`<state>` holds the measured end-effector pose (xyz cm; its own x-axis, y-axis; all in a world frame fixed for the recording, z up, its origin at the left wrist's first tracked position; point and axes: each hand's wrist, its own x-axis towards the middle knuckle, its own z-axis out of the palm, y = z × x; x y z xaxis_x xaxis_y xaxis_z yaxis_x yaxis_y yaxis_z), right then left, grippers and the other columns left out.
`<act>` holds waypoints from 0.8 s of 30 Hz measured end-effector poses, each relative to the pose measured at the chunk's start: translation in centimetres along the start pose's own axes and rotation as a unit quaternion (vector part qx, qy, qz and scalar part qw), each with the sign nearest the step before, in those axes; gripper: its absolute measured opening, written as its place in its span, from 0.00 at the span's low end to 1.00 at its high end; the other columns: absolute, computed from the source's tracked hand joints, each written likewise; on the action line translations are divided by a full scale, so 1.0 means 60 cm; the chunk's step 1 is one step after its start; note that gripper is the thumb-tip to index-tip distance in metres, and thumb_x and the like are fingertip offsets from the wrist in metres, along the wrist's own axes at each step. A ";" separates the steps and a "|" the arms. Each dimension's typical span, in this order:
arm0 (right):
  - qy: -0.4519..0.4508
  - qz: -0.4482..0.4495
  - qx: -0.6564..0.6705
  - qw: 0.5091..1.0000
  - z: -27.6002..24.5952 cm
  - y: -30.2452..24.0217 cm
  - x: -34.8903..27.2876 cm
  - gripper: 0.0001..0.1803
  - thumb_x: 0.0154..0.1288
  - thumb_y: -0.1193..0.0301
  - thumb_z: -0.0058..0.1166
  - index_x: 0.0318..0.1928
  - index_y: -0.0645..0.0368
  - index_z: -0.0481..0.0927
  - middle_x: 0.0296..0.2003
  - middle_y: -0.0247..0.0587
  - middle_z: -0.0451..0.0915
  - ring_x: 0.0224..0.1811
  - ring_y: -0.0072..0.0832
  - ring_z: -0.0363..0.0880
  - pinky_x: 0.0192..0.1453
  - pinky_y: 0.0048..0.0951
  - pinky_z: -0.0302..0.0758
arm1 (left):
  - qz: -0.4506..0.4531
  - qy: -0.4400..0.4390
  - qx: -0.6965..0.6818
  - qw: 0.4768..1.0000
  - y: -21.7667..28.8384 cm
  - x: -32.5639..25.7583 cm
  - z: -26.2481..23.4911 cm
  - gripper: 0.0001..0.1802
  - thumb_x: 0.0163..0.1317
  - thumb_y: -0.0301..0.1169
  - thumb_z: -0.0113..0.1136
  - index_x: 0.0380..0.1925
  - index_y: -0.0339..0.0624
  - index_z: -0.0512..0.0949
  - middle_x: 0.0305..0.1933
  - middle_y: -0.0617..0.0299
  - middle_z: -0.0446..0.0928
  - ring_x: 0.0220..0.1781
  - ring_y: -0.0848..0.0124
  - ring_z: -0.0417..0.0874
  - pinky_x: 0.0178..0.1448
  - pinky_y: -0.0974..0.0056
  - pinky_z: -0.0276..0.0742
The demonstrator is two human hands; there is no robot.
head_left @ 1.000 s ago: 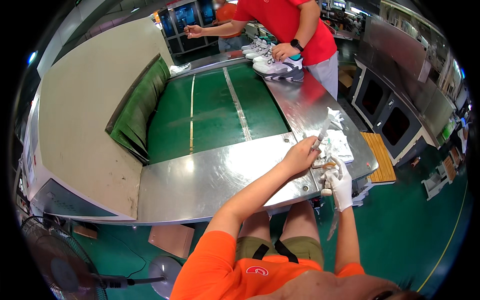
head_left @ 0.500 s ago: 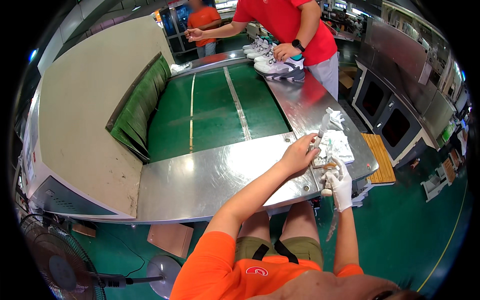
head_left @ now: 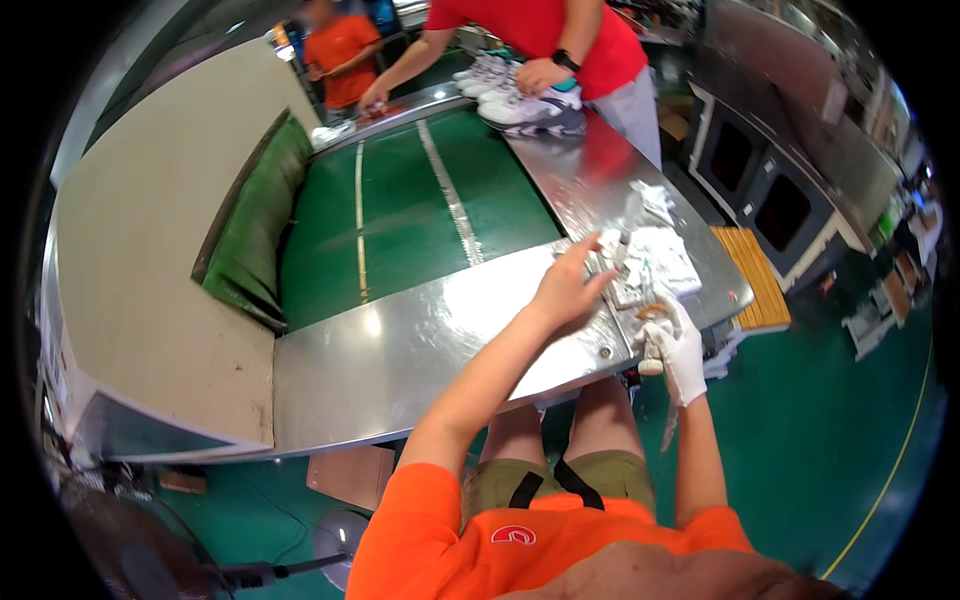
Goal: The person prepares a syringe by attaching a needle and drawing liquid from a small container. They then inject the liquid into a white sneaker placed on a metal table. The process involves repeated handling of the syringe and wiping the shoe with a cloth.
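Note:
My left hand (head_left: 572, 288) is bare, its thumb and fingers spread apart just left of a clear syringe-like tube (head_left: 622, 245). The tube lies among crumpled white cloths (head_left: 668, 262) on the corner of the metal table. A white glove covers my right hand (head_left: 680, 357) at the table's front corner. Its fingers are closed around a pale object with a round, knob-like end (head_left: 650, 366), whose kind I cannot make out. Beside those fingers shows an orange-brown curved piece (head_left: 653, 312). Below the glove hangs a thin translucent strip (head_left: 669, 428).
A green conveyor belt (head_left: 410, 200) runs beyond the metal table (head_left: 440, 345) from a beige machine (head_left: 170, 220). Several grey-white sneakers (head_left: 530, 112) stand at the far side, under the hand of a person in red (head_left: 590, 50). A fan (head_left: 130, 545) stands at lower left.
My left hand has come off the syringe-like tube and its fingers have spread. The person in red has lowered an outstretched hand to the table's far edge. The whole view has shifted slightly.

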<state>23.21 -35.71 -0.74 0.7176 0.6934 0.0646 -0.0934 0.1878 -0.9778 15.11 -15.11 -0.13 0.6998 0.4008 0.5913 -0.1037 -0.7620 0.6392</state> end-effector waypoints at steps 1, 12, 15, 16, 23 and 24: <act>-0.006 0.031 0.022 0.999 0.000 -0.003 -0.004 0.27 0.65 0.82 0.48 0.66 0.60 0.67 0.29 0.37 0.80 0.24 0.16 0.74 0.26 0.18 0.71 | 0.027 0.021 0.007 0.999 -0.016 -0.005 -0.006 0.34 0.58 0.34 0.70 0.62 0.35 0.68 0.53 0.49 0.79 0.57 0.55 0.80 0.60 0.59 0.75; -0.031 0.082 0.051 0.995 -0.037 -0.078 -0.113 0.31 0.63 0.78 0.53 0.68 0.61 0.64 0.30 0.39 0.80 0.20 0.14 0.68 0.23 0.16 0.67 | -0.094 0.018 0.026 0.995 0.057 -0.005 -0.081 0.17 0.66 0.32 0.61 0.52 0.38 0.79 0.50 0.53 0.82 0.49 0.67 0.84 0.52 0.63 0.78; -0.034 0.078 0.059 0.995 -0.017 -0.074 -0.134 0.29 0.65 0.81 0.53 0.67 0.59 0.64 0.33 0.41 0.81 0.21 0.13 0.68 0.25 0.16 0.67 | -0.211 -0.094 -0.080 0.970 0.116 -0.051 -0.075 0.17 0.70 0.34 0.58 0.54 0.37 0.79 0.49 0.55 0.82 0.48 0.71 0.83 0.53 0.65 0.78; -0.048 0.097 0.076 0.991 -0.003 -0.079 -0.137 0.29 0.66 0.82 0.52 0.67 0.57 0.64 0.34 0.41 0.81 0.22 0.14 0.68 0.25 0.16 0.68 | -0.230 -0.122 -0.139 0.955 0.125 -0.070 -0.071 0.18 0.71 0.35 0.56 0.55 0.36 0.78 0.49 0.57 0.83 0.49 0.72 0.82 0.54 0.66 0.78; -0.141 0.068 0.050 0.986 0.056 -0.047 -0.135 0.20 0.66 0.78 0.58 0.56 0.55 0.68 0.39 0.39 0.82 0.29 0.15 0.76 0.29 0.19 0.73 | -0.261 -0.095 -0.430 0.859 0.189 -0.116 -0.069 0.21 0.74 0.36 0.52 0.60 0.34 0.72 0.48 0.54 0.82 0.52 0.71 0.81 0.54 0.66 0.77; -0.151 0.043 0.032 0.987 0.066 -0.050 -0.135 0.22 0.65 0.77 0.60 0.56 0.55 0.68 0.40 0.39 0.82 0.30 0.16 0.76 0.32 0.20 0.74 | -0.256 -0.084 -0.408 0.872 0.189 -0.119 -0.077 0.21 0.74 0.36 0.52 0.60 0.34 0.73 0.47 0.55 0.83 0.51 0.72 0.81 0.52 0.67 0.77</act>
<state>14.95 -39.14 2.46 0.4683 0.8823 0.0468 -0.1959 0.1554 -0.9682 5.65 -24.27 5.20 0.8883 0.4504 0.0896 -0.1689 0.1389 0.9758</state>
